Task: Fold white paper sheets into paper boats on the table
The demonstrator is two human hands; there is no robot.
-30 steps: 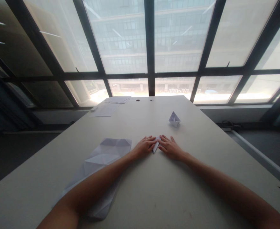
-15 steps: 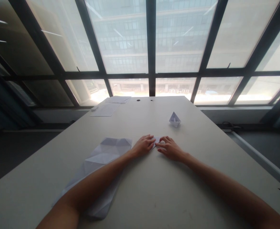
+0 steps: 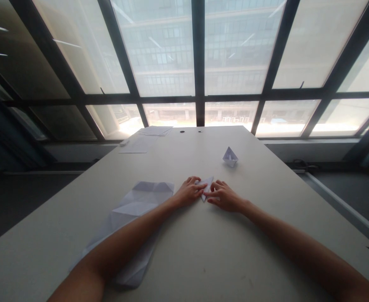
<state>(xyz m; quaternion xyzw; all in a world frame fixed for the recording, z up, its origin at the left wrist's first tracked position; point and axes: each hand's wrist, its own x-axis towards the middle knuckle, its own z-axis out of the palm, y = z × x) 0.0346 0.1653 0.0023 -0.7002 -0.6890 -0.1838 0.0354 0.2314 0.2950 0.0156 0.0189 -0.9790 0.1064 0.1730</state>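
Note:
A small white folded paper (image 3: 208, 184) lies on the table between my hands, its pointed corners showing at the top and bottom. My left hand (image 3: 189, 191) holds the paper's left side down with its fingers, covering that part. From the right, my right hand (image 3: 223, 196) has bent fingers on the lower right edge, the index finger stretched toward the left fingertips. Beyond my right hand stands a folded paper boat (image 3: 230, 157). Under and beside my left forearm is a large creased sheet of paper (image 3: 140, 201), partly hidden by the arm.
The white table (image 3: 203, 251) runs away toward tall windows with dark frames. Flat paper sheets (image 3: 135, 145) rest at its far left, a small pale item (image 3: 124, 143) by them. Two small round holes sit near the far edge.
More of the folded paper shows now, with its point turned toward me and another pointing away. My fingers have shifted slightly on it. The boat and large sheet have stayed put.

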